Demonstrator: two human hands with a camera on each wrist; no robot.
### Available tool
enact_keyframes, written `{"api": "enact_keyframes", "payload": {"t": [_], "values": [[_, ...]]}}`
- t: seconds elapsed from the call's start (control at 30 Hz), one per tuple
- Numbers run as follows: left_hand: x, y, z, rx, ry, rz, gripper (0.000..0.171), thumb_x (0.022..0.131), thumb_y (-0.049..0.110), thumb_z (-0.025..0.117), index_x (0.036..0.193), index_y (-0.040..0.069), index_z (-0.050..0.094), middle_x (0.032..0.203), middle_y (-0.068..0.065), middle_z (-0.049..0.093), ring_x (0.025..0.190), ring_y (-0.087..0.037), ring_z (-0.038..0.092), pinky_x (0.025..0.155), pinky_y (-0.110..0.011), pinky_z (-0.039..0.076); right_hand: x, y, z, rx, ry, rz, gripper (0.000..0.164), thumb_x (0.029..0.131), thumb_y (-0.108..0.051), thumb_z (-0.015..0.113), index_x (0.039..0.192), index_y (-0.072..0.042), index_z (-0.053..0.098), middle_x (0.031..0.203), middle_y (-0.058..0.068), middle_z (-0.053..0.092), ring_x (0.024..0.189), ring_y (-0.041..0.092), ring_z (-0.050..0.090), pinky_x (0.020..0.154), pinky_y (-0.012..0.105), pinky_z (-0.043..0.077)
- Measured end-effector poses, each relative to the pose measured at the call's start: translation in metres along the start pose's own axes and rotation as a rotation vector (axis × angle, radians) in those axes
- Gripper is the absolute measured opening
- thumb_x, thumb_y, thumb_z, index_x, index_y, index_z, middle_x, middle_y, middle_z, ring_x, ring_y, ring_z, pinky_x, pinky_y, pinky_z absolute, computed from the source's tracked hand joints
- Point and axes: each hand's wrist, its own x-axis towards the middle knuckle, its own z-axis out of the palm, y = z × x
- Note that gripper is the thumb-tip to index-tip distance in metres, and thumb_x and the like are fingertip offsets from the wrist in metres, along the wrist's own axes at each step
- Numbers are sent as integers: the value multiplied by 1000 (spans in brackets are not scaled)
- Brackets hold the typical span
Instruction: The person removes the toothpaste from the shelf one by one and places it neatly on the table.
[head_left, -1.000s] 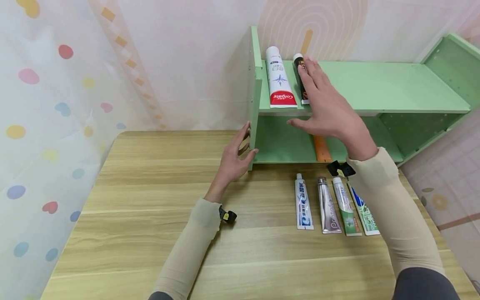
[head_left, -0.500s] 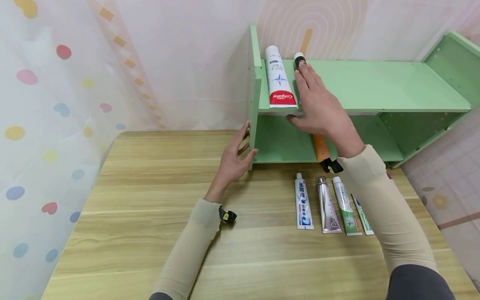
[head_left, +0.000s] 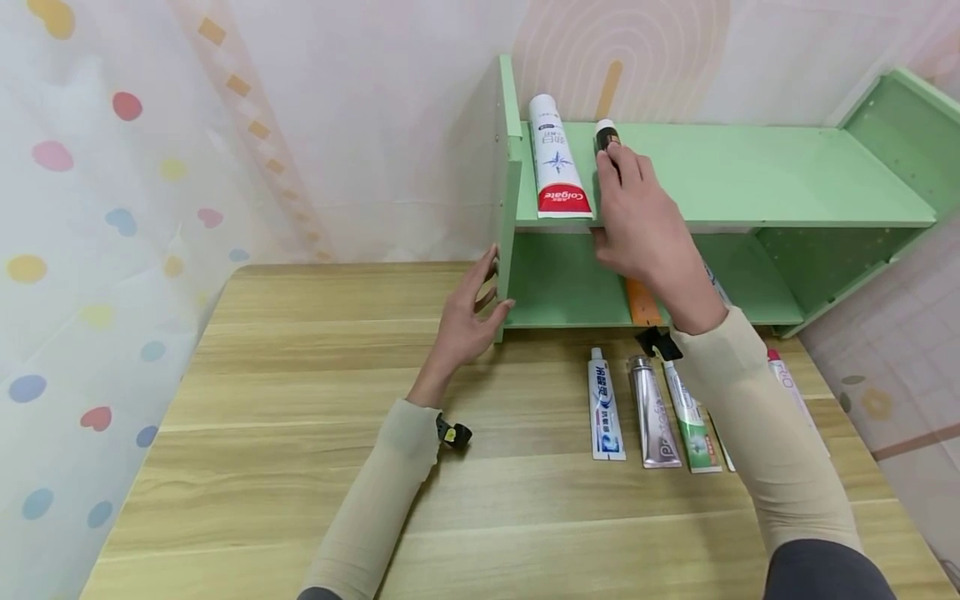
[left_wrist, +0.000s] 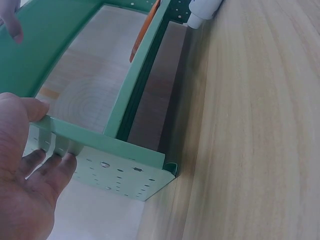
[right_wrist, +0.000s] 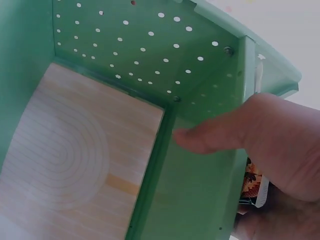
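My left hand (head_left: 465, 325) holds the left side panel of a green shelf (head_left: 787, 171); in the left wrist view its thumb lies over the panel's edge and its fingers against the outer face. On the upper board my right hand (head_left: 645, 229) has its fingers bent over a black toothpaste tube (head_left: 607, 136) with a white cap. The right wrist view shows the thumb reaching under the board and the tube's patterned tail (right_wrist: 250, 182) beside the palm. Most of that tube is covered by the hand. Left of it lies a white and red Colgate toothpaste tube (head_left: 557, 158).
An orange tube (head_left: 642, 302) lies in the lower compartment. On the wooden table (head_left: 315, 400) before the shelf are a white-blue tube (head_left: 606, 408), a silver tube (head_left: 655, 417), a white-green tube (head_left: 693, 425) and a pink-capped tube (head_left: 787, 385). The right forearm partly covers this row.
My right hand has moved left and its fingers have bent over the black toothpaste tube, whose cap has shifted slightly right and toward me. The left hand has stayed on the shelf panel.
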Motion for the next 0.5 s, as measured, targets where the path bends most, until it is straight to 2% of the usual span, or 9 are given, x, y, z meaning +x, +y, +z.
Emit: {"api": "enact_keyframes", "payload": {"t": [0.2, 0.37, 0.5], "values": [[2, -1, 1, 11, 1, -3, 78, 96, -6, 64, 163, 4, 25, 166, -16, 32, 150, -38, 39, 115, -52, 47, -9, -2, 4, 25, 65, -17, 65, 94, 5, 55, 153, 15, 31, 162, 30, 25, 150, 44, 27, 120, 54, 43], [2, -5, 4, -1, -5, -1, 77, 96, -6, 64, 162, 4, 26, 166, -17, 32, 150, -38, 39, 114, -54, 48, -16, -3, 3, 43, 34, 18, 66, 98, 6, 50, 158, 12, 23, 170, 27, 10, 159, 42, 13, 127, 55, 28], [5, -20, 9, -5, -8, -11, 79, 96, -5, 66, 163, 7, 25, 167, -14, 31, 151, -35, 39, 114, -50, 49, -24, -4, -1, 39, 24, 28, 65, 98, 5, 50, 157, 12, 24, 170, 28, 13, 159, 42, 13, 126, 55, 28]]}}
